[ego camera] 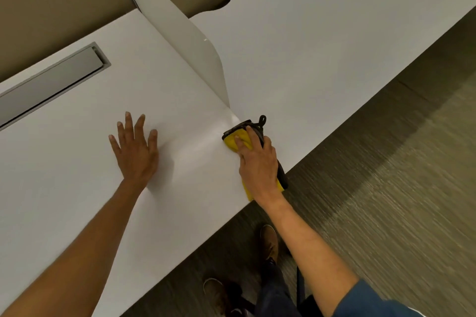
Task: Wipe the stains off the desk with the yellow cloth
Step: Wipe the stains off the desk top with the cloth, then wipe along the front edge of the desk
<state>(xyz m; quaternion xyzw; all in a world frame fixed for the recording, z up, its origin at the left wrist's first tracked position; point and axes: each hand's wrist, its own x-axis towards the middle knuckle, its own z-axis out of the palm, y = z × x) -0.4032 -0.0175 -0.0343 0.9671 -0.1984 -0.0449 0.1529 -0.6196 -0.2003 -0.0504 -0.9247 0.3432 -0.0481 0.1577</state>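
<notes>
The white desk [77,162] fills the left and middle of the head view. My right hand [258,162] presses the yellow cloth [233,141], which has a dark border and a black loop, flat on the desk near its front edge, just below the end of the divider panel. Part of the cloth sticks out behind my wrist at the desk edge. My left hand [135,147] lies flat on the desktop to the left of the cloth, fingers spread, holding nothing. I can make out no stains on the surface.
An upright white divider panel [185,33] separates this desk from a second white desk [322,46] on the right. Each desk has a grey cable slot [54,80] at the back. Carpeted floor [386,188] and my shoes [269,242] lie below the front edge.
</notes>
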